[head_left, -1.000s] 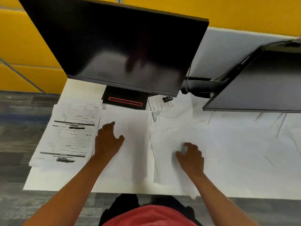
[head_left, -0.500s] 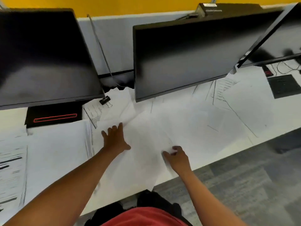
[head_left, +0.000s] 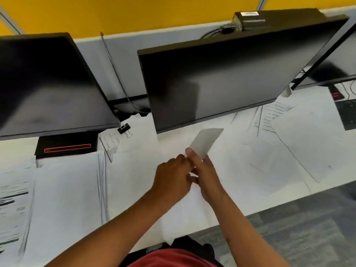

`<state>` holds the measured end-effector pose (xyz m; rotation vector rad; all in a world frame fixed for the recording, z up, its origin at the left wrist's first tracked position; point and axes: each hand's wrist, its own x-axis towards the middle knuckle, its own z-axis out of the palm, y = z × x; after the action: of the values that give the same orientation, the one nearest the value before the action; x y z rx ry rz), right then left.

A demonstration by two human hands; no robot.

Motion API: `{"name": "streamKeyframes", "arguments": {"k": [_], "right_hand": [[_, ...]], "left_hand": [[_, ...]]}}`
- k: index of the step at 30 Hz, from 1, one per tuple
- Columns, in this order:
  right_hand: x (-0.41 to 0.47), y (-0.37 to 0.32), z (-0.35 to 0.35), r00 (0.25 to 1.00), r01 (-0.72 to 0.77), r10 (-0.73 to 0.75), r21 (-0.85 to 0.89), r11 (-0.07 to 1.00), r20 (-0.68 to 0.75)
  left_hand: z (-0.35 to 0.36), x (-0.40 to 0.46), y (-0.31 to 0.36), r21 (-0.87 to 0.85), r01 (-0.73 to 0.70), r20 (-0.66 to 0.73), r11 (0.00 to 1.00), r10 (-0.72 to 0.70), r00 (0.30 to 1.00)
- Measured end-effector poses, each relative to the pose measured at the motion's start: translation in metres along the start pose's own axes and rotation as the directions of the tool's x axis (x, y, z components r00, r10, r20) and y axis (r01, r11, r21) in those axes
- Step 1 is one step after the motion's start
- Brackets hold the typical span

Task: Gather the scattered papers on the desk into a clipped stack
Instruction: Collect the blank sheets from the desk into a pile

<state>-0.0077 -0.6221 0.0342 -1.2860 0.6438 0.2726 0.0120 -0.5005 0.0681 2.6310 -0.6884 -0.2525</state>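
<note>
Hands raise one sheet above the paper-covered desk.

Scattered papers cover the desk below two monitors. Right hand and left hand, touching, pinch the raised sheet. Binder clip lies by the left monitor.

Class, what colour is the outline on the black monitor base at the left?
Red, a thin rectangle on the monitor base; the head view shows it.

This is an office. Dark monitors stand on a white worktop strewn with papers. A yellow partition runs behind.
</note>
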Motion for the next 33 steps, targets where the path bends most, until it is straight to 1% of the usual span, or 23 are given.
{"name": "streamKeyframes", "arguments": {"k": [1,2,3,4,5,6,7,9,10,11,12,14,15,17,19,21,23,25,27,28,30,32,33], "right_hand": [[0.004,-0.006,-0.007,0.994,0.028,-0.035,-0.069,0.997,-0.108],[0.012,-0.011,-0.019,0.978,0.02,-0.048,-0.137,0.99,-0.205],[0.019,-0.013,-0.036,0.962,-0.019,-0.036,-0.197,0.98,-0.27],[0.028,-0.014,-0.057,0.955,-0.065,-0.011,-0.242,0.968,-0.298],[0.035,-0.015,-0.078,0.955,-0.11,0.019,-0.296,0.949,-0.296],[0.042,-0.018,-0.099,0.964,-0.138,0.039,-0.368,0.92,-0.262],[0.05,-0.022,-0.117,0.976,-0.151,0.057,-0.462,0.874,-0.211],[0.068,-0.032,-0.142,0.994,-0.113,0.084,-0.627,0.771,-0.076],[0.079,-0.037,-0.149,0.996,-0.083,0.085,-0.686,0.723,-0.031],[0.091,-0.04,-0.152,0.998,-0.05,0.067,-0.744,0.667,-0.007],[0.106,-0.041,-0.153,1.0,-0.004,0.012,-0.808,0.59,0.004],[0.133,-0.04,-0.148,0.986,0.119,-0.151,-0.93,0.348,0.07],[0.141,-0.039,-0.142,0.976,0.16,-0.181,-0.962,0.222,0.12],[0.146,-0.037,-0.126,0.971,0.193,-0.148,-0.981,0.008,0.19],[0.148,-0.033,-0.114,0.968,0.195,-0.137,-0.975,-0.107,0.209],[0.15,-0.03,-0.11,0.972,0.162,-0.148,-0.977,-0.141,0.183],[0.154,-0.03,-0.107,0.978,0.136,-0.134,-0.975,-0.174,0.16],[0.159,-0.032,-0.108,0.985,0.099,-0.123,-0.975,-0.201,0.125],[0.16,-0.034,-0.108,0.993,0.097,-0.043,-0.978,-0.186,0.107],[0.159,-0.033,-0.109,0.995,0.1,0.011,-0.985,-0.141,0.099],[0.156,-0.031,-0.109,0.991,0.099,0.088,-0.995,0.017,0.1],[0.156,-0.026,-0.114,0.988,0.078,0.115,-0.98,0.184,0.101],[0.154,-0.024,-0.116,0.988,0.064,0.121,-0.968,0.242,0.095]], "left_hand": [[0.007,0.0,0.01,-0.064,-0.03,0.107,0.997,0.037,0.994],[0.013,0.002,0.011,-0.15,-0.011,0.218,0.989,0.044,0.975],[0.016,0.003,0.006,-0.243,0.046,0.307,0.969,0.032,0.951],[0.02,0.005,-0.007,-0.331,0.131,0.346,0.934,-0.009,0.938],[0.023,0.007,-0.023,-0.399,0.227,0.335,0.888,-0.089,0.938],[0.028,0.01,-0.045,-0.448,0.325,0.288,0.833,-0.209,0.934],[0.034,0.013,-0.068,-0.462,0.435,0.243,0.773,-0.362,0.9],[0.047,0.019,-0.106,-0.39,0.632,0.224,0.67,-0.597,0.771],[0.053,0.02,-0.118,-0.311,0.696,0.245,0.647,-0.653,0.717],[0.059,0.02,-0.125,-0.206,0.724,0.261,0.658,-0.676,0.689],[0.065,0.02,-0.128,-0.098,0.714,0.244,0.693,-0.679,0.693],[0.072,0.019,-0.133,0.074,0.654,0.176,0.752,-0.656,0.734],[0.074,0.019,-0.136,0.125,0.637,0.165,0.76,-0.649,0.742],[0.075,0.022,-0.144,0.168,0.621,0.19,0.766,-0.643,0.742],[0.074,0.025,-0.151,0.163,0.608,0.204,0.777,-0.63,0.749],[0.068,0.028,-0.156,0.177,0.591,0.16,0.787,-0.616,0.772],[0.057,0.032,-0.168,0.19,0.594,0.133,0.782,-0.62,0.773],[0.049,0.035,-0.181,0.216,0.569,0.181,0.793,-0.606,0.775],[0.048,0.039,-0.186,0.188,0.551,0.218,0.813,-0.582,0.783],[0.048,0.042,-0.184,0.144,0.56,0.22,0.816,-0.578,0.786],[0.05,0.048,-0.179,0.081,0.57,0.19,0.818,-0.574,0.797],[0.05,0.054,-0.173,0.069,0.562,0.175,0.824,-0.564,0.807],[0.049,0.056,-0.171,0.075,0.557,0.191,0.827,-0.56,0.806]]}}
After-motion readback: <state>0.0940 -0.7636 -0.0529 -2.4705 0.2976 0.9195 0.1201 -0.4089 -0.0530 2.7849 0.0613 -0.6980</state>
